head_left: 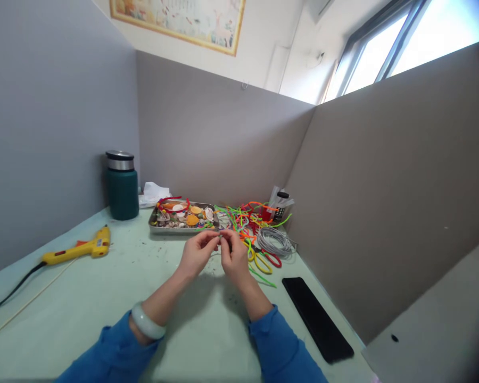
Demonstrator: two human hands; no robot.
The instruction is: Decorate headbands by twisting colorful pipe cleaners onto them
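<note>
My left hand (198, 252) and my right hand (234, 257) meet above the middle of the table, fingertips pinched close together. Between them is something tiny that I cannot make out. Just behind my hands stands a metal tray (171, 231) filled with shells and small colourful pieces, a red fuzzy ring (174, 198) lying on top. To the right of my right hand are scissors with yellow handles (262, 264) and a red-handled pair (275, 260). A tangle of bright pipe cleaners (245, 215) spreads behind them.
A yellow glue gun (80, 249) with a black cord lies at the left. Behind it stands a dark green bottle (122, 194) near white tissue (155, 191). A grey wire coil (274, 242) and a black flat slab (317, 319) are at the right. Partition walls (223, 127) enclose the table.
</note>
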